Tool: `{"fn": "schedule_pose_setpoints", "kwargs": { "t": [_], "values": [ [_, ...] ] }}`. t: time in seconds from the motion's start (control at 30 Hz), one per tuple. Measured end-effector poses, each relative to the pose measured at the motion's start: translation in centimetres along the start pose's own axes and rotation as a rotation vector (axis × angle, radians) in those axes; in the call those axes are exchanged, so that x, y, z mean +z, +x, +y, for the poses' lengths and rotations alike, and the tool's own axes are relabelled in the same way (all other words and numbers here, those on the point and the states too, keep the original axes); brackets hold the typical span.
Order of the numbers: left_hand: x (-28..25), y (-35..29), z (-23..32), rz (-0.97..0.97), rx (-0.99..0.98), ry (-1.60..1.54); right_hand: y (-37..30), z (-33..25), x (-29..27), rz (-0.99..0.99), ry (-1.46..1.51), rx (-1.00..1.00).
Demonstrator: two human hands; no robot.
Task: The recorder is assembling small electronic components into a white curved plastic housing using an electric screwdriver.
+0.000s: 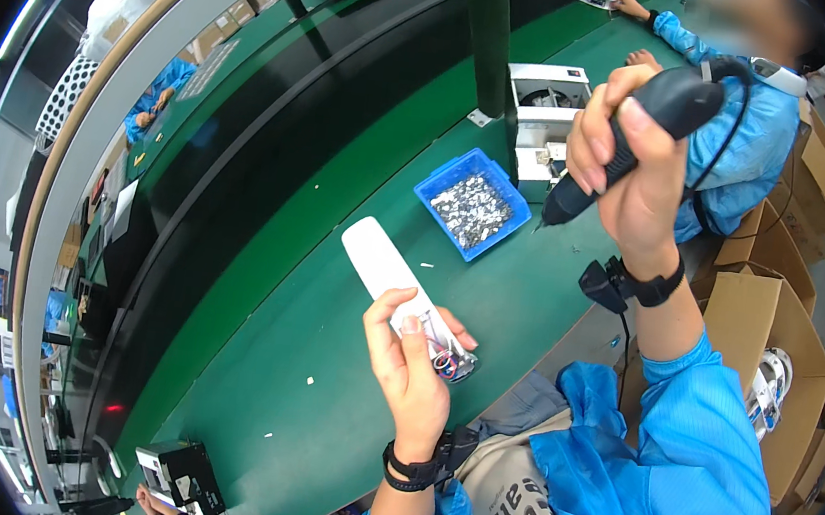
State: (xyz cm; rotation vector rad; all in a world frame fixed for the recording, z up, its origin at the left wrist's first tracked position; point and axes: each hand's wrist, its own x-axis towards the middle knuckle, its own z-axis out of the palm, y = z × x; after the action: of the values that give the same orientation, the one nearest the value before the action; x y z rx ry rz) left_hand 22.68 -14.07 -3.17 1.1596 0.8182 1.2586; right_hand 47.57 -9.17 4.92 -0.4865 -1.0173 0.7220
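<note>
My left hand (406,362) is closed around a long white plastic housing (377,259), held over the green worktable. Coloured wires and small inner parts show at the housing's near end, beside my fingers. Raised at the upper right, my right hand (638,171) grips a black electric screwdriver (669,109), its tip pointing down and left. A black cable loops from the tool's back end. Between the two hands, on the table, sits a blue bin (427,191) filled with small dark and silvery pieces, perhaps screws; they are too small to tell.
Behind the bin stand a white machine (551,91) and a dark green post (483,44). A co-worker (746,142) in blue sits at the far right. Cardboard boxes (742,322) line my right side. A black box (179,474) lies at the lower left, beside another person's hand.
</note>
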Motion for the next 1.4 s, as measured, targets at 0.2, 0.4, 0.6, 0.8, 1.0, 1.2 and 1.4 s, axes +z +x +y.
{"fn": "schedule_pose_setpoints", "kwargs": {
  "t": [0.2,0.4,0.6,0.8,1.0,1.2,1.4],
  "values": [
    [-0.1,0.2,0.2,-0.01,-0.021,0.019,0.0,-1.6,6.9,-0.375,0.132,0.019],
    [-0.3,0.2,0.1,-0.015,0.0,-0.021,-0.1,0.7,12.1,-0.391,0.296,0.037],
    [-0.3,0.0,-0.1,0.033,0.083,0.113,-0.3,3.6,10.7,-0.597,0.151,-0.121],
    [-0.8,0.0,-0.3,0.059,0.108,0.173,-0.8,3.9,11.6,-0.53,0.289,-0.035],
    [-0.3,0.1,-0.4,0.028,0.116,0.125,-1.3,3.0,11.7,-0.501,0.154,0.034],
    [-1.9,-0.6,-1.6,0.052,0.068,0.363,-1.4,2.9,13.2,-0.422,0.046,-0.023],
    [-1.7,-0.9,-2.9,0.107,0.084,0.151,-1.4,3.8,13.6,-0.425,-0.114,-0.079]
  ]
}}
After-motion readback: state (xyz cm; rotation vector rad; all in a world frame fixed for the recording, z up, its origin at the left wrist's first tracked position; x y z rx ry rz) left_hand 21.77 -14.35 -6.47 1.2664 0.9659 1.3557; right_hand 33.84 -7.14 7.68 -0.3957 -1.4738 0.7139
